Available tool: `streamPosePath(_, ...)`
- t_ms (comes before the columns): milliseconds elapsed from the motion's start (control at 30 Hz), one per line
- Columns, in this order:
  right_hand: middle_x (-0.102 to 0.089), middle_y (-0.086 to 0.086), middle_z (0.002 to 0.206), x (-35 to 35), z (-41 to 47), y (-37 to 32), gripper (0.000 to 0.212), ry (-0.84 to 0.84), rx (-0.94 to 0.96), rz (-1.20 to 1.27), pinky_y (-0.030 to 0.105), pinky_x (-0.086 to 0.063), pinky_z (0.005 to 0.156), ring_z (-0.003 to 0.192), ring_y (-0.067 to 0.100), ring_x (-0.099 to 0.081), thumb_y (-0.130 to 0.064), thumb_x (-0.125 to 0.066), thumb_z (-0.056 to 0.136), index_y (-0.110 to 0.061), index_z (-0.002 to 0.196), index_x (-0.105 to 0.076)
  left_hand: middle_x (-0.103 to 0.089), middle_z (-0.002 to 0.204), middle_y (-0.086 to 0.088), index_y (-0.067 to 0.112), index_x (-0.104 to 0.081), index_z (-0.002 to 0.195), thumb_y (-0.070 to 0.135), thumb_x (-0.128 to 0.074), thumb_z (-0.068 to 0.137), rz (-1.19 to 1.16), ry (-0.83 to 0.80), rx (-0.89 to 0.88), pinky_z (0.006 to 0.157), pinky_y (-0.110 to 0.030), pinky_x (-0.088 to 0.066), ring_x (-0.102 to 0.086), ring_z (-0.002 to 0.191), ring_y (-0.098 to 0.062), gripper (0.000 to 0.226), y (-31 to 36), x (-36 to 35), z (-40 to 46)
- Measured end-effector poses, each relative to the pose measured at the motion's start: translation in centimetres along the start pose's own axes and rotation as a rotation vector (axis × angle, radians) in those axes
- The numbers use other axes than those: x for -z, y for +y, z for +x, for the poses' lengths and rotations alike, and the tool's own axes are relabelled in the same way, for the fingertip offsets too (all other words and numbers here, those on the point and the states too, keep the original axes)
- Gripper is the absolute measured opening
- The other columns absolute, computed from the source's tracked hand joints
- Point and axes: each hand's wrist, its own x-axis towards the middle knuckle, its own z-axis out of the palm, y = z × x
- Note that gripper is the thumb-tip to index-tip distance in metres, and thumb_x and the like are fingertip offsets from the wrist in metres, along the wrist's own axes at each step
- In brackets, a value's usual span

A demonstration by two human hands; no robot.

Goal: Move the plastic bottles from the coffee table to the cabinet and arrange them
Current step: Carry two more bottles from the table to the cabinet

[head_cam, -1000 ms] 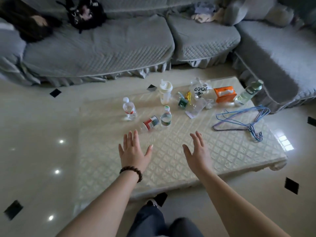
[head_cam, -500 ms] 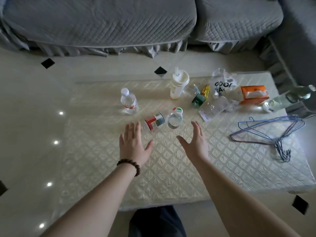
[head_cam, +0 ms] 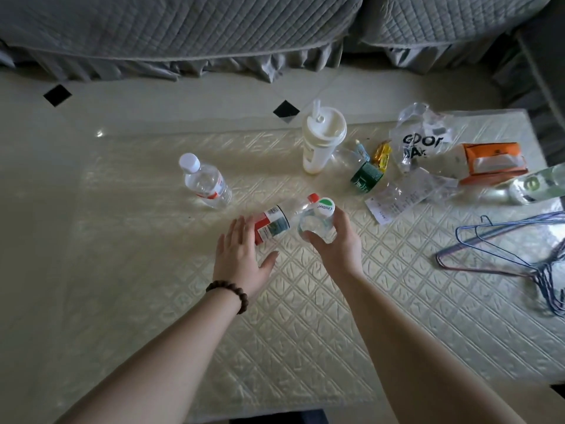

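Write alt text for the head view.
The right hand grips a small upright bottle on the coffee table; the open left hand reaches a lying red-labelled bottle. Another bottle stands behind.

clear glossy plastic bottles (head_cam: 205,182) stand on the coffee table (head_cam: 305,301), its top a shiny embossed quilted sheet. thin wire hangers (head_cam: 504,255) near its right edge; matt quilted cloth sofa (head_cam: 183,29) beyond.

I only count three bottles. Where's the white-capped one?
The white-capped bottle stands left of centre on the coffee table, apart from the hands, left of the white tumbler.
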Motion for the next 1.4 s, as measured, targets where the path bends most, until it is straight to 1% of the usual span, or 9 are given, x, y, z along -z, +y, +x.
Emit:
streamPosePath(133,-0.061,-0.009,0.113,1.8,0.3,0.5,0.058,0.055,0.009,-0.006,0.026,-0.041,0.079,0.1,0.012,-0.056,-0.031,-0.078,0.074,-0.03,0.124,-0.047,-0.024,0.155,-0.012,0.009,-0.014,0.149,0.057,-0.049,0.086,0.019,-0.054,-0.009,0.116,-0.043,-0.019,-0.019,0.144,-0.024,0.087,1.5,-1.2,3.0)
streamPosePath(267,-0.062,-0.01,0.111,3.7,0.4,1.4,0.059,0.102,0.036,-0.032,0.026,-0.041,0.08,0.099,0.011,-0.057,-0.032,-0.079,0.073,-0.028,0.123,-0.048,-0.014,0.158,-0.006,0.012,-0.007,0.15,0.062,-0.046,0.086,0.087,-0.182,0.011,0.118,-0.041,-0.011,-0.009,0.146,-0.022,0.091,3.2,-2.8,6.1)
streamPosePath(400,-0.062,-0.011,0.113,5.0,0.9,2.5,0.061,0.135,0.033,-0.028,0.028,-0.042,0.082,0.103,0.009,-0.057,-0.033,-0.08,0.073,-0.03,0.125,-0.048,-0.011,0.158,-0.008,0.013,0.001,0.15,0.064,-0.05,0.084,0.156,-0.24,0.032,0.118,-0.042,-0.012,-0.009,0.145,-0.024,0.098,4.0,-4.4,8.3)
streamPosePath(567,-0.062,-0.011,0.11,5.8,1.6,3.2,0.061,0.15,0.051,-0.011,0.027,-0.04,0.08,0.101,0.01,-0.058,-0.032,-0.08,0.072,-0.03,0.124,-0.048,-0.03,0.149,-0.01,0.011,-0.003,0.15,0.058,-0.053,0.085,0.317,-0.254,0.023,0.108,-0.043,-0.03,-0.03,0.135,-0.029,0.094,4.3,-6.0,9.6)
streamPosePath(733,-0.063,-0.012,0.112,6.3,2.0,3.5,0.059,0.145,0.042,-0.012,0.03,-0.044,0.085,0.103,0.011,-0.059,-0.033,-0.079,0.072,-0.031,0.123,-0.049,-0.045,0.136,-0.009,0.011,-0.018,0.144,0.042,-0.052,0.091,0.312,-0.201,0.048,0.094,-0.037,-0.04,-0.044,0.122,-0.026,0.07,4.4,-6.2,9.8)
streamPosePath(833,-0.062,-0.012,0.113,7.0,1.8,3.1,0.059,0.137,0.022,0.0,0.031,-0.045,0.086,0.104,0.01,-0.058,-0.034,-0.079,0.072,-0.031,0.123,-0.049,-0.048,0.13,-0.007,0.013,-0.026,0.138,0.04,-0.055,0.089,0.23,-0.175,0.054,0.091,-0.037,-0.043,-0.047,0.117,-0.025,0.063,4.9,-5.2,9.2)
streamPosePath(1067,-0.063,-0.009,0.109,11.4,-0.7,-0.6,0.056,0.178,0.008,0.031,0.034,-0.047,0.083,0.102,0.015,-0.06,-0.029,-0.08,0.071,-0.031,0.119,-0.05,-0.049,0.125,-0.007,0.014,-0.033,0.134,0.034,-0.069,0.078,-0.232,-0.076,0.026,0.083,-0.039,-0.049,-0.051,0.11,-0.025,0.07,9.8,1.7,5.5)
streamPosePath(1233,-0.063,-0.004,0.108,16.0,-4.4,-5.1,0.055,0.233,0.007,0.045,0.035,-0.047,0.081,0.099,0.018,-0.06,-0.03,-0.08,0.071,-0.027,0.118,-0.051,-0.052,0.123,-0.008,0.012,-0.037,0.131,0.029,-0.073,0.074,-0.372,0.024,-0.016,0.077,-0.03,-0.046,-0.054,0.107,-0.025,0.069,14.0,8.5,1.4)
streamPosePath(1400,-0.061,-0.004,0.112,19.1,-9.5,-8.9,0.058,0.325,0.015,0.017,0.028,-0.038,0.078,0.1,0.016,-0.056,-0.031,-0.078,0.073,-0.023,0.123,-0.05,-0.055,0.119,-0.005,0.013,-0.041,0.124,0.03,-0.077,0.072,-0.437,0.071,-0.086,0.077,-0.026,-0.045,-0.055,0.105,-0.021,0.066,16.6,14.0,-3.9)
